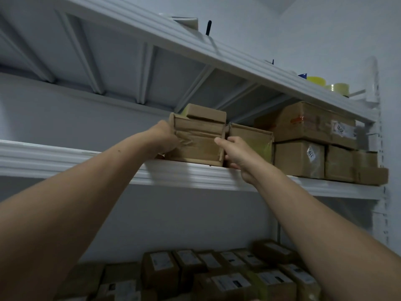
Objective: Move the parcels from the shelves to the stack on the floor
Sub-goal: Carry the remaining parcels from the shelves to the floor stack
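Parcel [198, 146] sits at the front edge of the shelf [65, 157]. We grip it with both hands: left hand [166, 137] wraps its left side, right hand [236, 155] pinches its right edge. One small parcel [206, 114] rides on top. Five boxes [303, 122] fill the shelf's right end, and the nearest crowds our right fingers. Two tape rolls [315, 80] sit above the shelf. Lower parcels [230, 283] lie below it, too blurred to count.
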